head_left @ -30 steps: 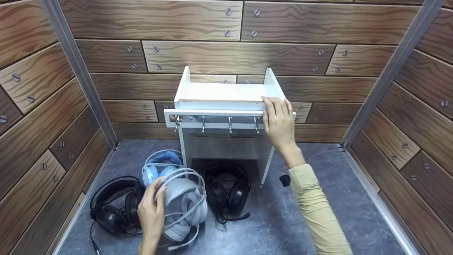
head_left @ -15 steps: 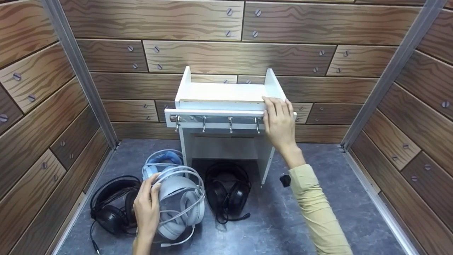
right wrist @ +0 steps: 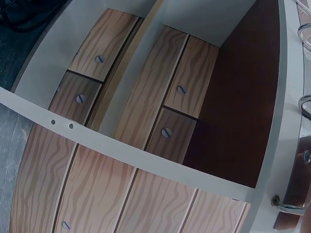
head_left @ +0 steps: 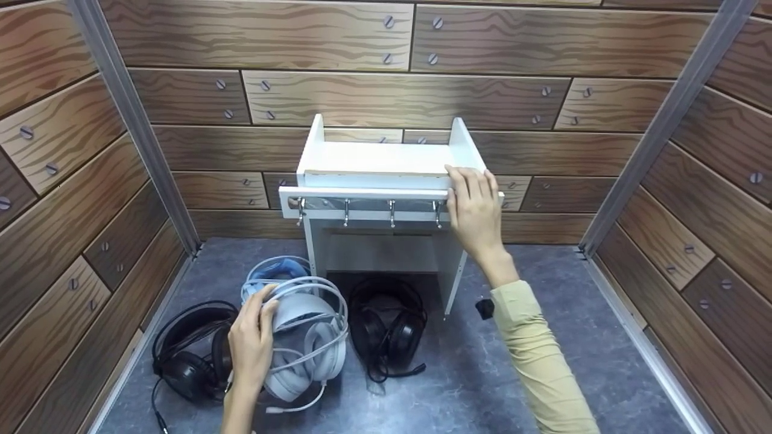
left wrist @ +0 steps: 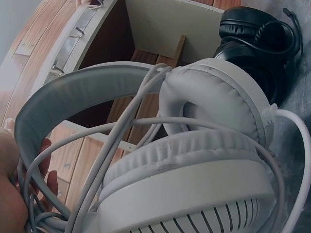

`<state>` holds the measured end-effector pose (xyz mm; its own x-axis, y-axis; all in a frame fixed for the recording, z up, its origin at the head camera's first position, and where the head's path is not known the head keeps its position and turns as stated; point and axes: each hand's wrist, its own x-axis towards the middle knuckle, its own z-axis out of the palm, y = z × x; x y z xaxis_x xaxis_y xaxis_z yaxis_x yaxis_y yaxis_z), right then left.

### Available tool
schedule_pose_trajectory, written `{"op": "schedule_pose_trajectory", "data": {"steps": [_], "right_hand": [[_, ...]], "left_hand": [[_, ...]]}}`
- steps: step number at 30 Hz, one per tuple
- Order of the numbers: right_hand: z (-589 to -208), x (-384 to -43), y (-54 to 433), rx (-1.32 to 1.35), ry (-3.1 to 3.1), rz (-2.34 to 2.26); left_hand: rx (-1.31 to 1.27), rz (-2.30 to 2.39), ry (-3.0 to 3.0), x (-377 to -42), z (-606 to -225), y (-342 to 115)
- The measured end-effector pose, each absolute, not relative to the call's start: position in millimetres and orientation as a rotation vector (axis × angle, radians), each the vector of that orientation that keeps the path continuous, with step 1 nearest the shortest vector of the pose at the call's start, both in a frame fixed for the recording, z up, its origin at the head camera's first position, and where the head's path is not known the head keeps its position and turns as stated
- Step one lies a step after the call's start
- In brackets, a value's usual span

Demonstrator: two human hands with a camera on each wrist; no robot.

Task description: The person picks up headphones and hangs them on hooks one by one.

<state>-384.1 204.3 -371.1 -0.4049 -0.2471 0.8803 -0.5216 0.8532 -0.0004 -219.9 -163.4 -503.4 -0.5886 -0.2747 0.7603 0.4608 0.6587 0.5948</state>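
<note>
My left hand [head_left: 252, 337] grips the headband of the light grey headphones [head_left: 329, 349] together with their looped cable. In the left wrist view the headphones' padded ear cups [left wrist: 209, 97] and grey headband [left wrist: 63, 102] hang clear in the air, cable strands crossing them. My right hand [head_left: 477, 214] rests on the right end of the hook rail [head_left: 368, 211] of the white shelf unit [head_left: 386, 158], its fingers over the top edge. Several metal hooks [head_left: 392, 214] line the rail. In the right wrist view that hand is almost wholly out of frame.
Blue headphones [head_left: 277, 268] lie left of the shelf unit, partly behind the grey ones. Black headphones [head_left: 190, 371] lie at far left. Another black headset [head_left: 389, 331] with a microphone is under the unit's front. A small black object [head_left: 484, 308] lies by the right sleeve.
My left hand and the grey headphones have shifted slightly left and up, covering more of the blue headphones. The right hand has stayed on the rail.
</note>
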Motion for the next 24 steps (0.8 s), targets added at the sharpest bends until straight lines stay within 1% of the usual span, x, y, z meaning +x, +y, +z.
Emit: {"op": "schedule_pose_trajectory", "data": {"steps": [24], "right_hand": [[-371.5, -385.0, 204.8, 0.569, -1.991, 0.320]], "left_hand": [[-0.113, -1.046, -2.017, -245.1, -474.1, -174.6]]}}
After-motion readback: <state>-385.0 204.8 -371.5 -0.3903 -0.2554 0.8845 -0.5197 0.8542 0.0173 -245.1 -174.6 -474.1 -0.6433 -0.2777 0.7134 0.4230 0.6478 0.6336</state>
